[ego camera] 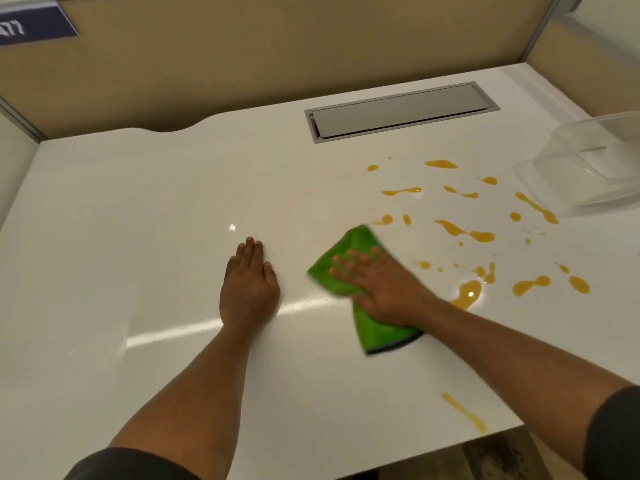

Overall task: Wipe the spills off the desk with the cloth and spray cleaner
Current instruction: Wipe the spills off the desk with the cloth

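Observation:
A green cloth [349,252] lies flat on the white desk [138,202], near its middle. My right hand [379,284] presses down on the cloth with fingers spread. My left hand [249,282] rests flat on the bare desk to the left of the cloth, holding nothing. Several orange spills [467,292] dot the desk to the right of the cloth, and one thin orange streak [464,412] lies near the front edge. No spray cleaner is in view.
A clear plastic container [588,161] sits at the right edge, beside the spills. A grey cable hatch [401,112] is set into the back of the desk. Tan partition walls [277,46] close off the back and sides. The desk's front edge runs at lower right.

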